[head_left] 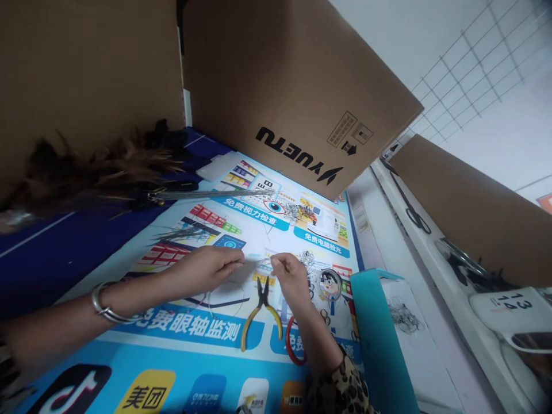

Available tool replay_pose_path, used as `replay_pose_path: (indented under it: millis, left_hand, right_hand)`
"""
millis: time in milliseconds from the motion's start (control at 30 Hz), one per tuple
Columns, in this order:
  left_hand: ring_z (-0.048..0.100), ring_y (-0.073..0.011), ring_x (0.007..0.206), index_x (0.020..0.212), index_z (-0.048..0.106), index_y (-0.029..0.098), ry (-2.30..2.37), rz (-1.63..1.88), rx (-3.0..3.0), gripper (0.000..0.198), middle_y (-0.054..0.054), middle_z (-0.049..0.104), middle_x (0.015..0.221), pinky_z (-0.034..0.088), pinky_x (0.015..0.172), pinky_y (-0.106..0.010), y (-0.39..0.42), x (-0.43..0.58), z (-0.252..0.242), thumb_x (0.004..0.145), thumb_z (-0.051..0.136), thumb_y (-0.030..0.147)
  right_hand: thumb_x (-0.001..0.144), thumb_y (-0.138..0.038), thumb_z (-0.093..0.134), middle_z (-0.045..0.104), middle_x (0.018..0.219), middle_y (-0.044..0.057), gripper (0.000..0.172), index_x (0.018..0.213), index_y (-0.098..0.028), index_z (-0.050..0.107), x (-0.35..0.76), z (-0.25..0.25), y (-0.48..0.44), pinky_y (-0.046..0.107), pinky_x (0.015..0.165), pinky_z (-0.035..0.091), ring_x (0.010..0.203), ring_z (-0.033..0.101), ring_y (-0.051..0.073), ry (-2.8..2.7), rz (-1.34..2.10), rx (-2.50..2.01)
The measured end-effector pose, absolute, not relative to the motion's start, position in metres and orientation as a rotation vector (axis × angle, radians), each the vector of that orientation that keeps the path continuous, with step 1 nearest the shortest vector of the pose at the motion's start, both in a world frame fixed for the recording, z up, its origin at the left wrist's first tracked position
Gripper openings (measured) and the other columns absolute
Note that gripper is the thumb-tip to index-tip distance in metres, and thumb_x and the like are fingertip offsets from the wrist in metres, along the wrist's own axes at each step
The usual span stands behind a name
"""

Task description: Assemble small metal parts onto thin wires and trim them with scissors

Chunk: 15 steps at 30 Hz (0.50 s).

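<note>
My left hand (207, 269) and my right hand (290, 276) meet over a blue-and-white printed poster (181, 345) on the table. Both pinch the ends of a thin piece of wire (257, 261) stretched between their fingertips. My left wrist wears a silver bangle (103, 305). Yellow-handled pliers (261, 310) lie on the poster just below my hands. A red ring (291, 348) lies partly under my right forearm. A thin wire loop (226, 299) rests under my left hand.
A feather duster (103, 167) lies at the back left. Large cardboard boxes (284, 80) stand behind. Small heaps of wire pieces (297, 211) sit on the poster. A teal box (379, 339) with metal bits stands at right, beside a round cartoon badge (330, 284).
</note>
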State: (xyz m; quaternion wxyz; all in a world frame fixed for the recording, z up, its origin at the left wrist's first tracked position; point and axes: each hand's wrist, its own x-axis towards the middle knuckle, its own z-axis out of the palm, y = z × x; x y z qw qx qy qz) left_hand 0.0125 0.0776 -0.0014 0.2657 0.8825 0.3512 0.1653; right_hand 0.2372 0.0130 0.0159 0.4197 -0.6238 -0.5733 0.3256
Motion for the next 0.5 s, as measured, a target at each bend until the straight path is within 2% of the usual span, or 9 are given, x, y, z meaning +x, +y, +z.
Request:
replay_pose_path:
  millis: [100, 167, 267, 333, 500]
  left_hand:
    - [0.064, -0.0218, 0.079, 0.088, 0.066, 0.019, 0.973, 0.427, 2.473, 0.03, -0.006, 0.072, 0.085, 0.039, 0.068, -0.029, 0.075, 0.015, 0.002, 0.096, 0.038, 0.025]
    - [0.063, -0.0213, 0.076, 0.08, 0.064, 0.018, 0.912, 0.383, 2.562, 0.03, -0.006, 0.07, 0.079, 0.038, 0.068, -0.031, 0.071, 0.017, 0.005, 0.096, 0.038, 0.021]
    - [0.061, -0.0205, 0.072, 0.076, 0.062, 0.019, 0.784, 0.379, 2.653, 0.024, -0.004, 0.068, 0.076, 0.037, 0.068, -0.032, 0.069, 0.016, 0.009, 0.094, 0.045, 0.018]
    - [0.061, -0.0207, 0.075, 0.079, 0.063, 0.02, 0.667, 0.452, 2.709, 0.017, -0.003, 0.069, 0.078, 0.037, 0.07, -0.033, 0.073, 0.012, 0.011, 0.092, 0.051, 0.017]
    - [0.061, -0.0195, 0.073, 0.085, 0.067, 0.023, 0.38, 0.574, 2.811, 0.017, -0.002, 0.068, 0.075, 0.037, 0.07, -0.033, 0.089, -0.004, 0.017, 0.091, 0.055, 0.013]
  right_hand:
    - [0.096, -0.033, 0.057, 0.068, 0.109, 0.011, 0.023, 0.111, -0.02, 0.068, 0.235, 0.018, 0.009, 0.039, 0.088, 0.045, 0.105, 0.058, 0.025, -1.883, 0.103, -1.522]
    - [0.098, -0.028, 0.057, 0.069, 0.109, 0.01, 0.023, 0.116, -0.02, 0.066, 0.229, 0.017, 0.006, 0.042, 0.093, 0.04, 0.109, 0.055, 0.025, -2.164, -0.178, -1.412]
    - [0.099, -0.017, 0.051, 0.068, 0.084, 0.005, 0.017, 0.104, -0.018, 0.067, 0.22, 0.014, 0.001, 0.037, 0.082, 0.038, 0.088, 0.057, 0.02, -2.421, -0.311, -1.299]
    - [0.1, -0.013, 0.047, 0.061, 0.069, 0.001, 0.022, 0.094, -0.018, 0.067, 0.217, 0.015, 0.0, 0.035, 0.075, 0.036, 0.072, 0.053, 0.017, -2.471, -0.31, -1.279]
    - [0.099, -0.01, 0.044, 0.058, 0.065, -0.001, 0.024, 0.098, -0.018, 0.067, 0.214, 0.024, -0.001, 0.033, 0.071, 0.033, 0.065, 0.05, 0.015, -2.512, -0.22, -1.234]
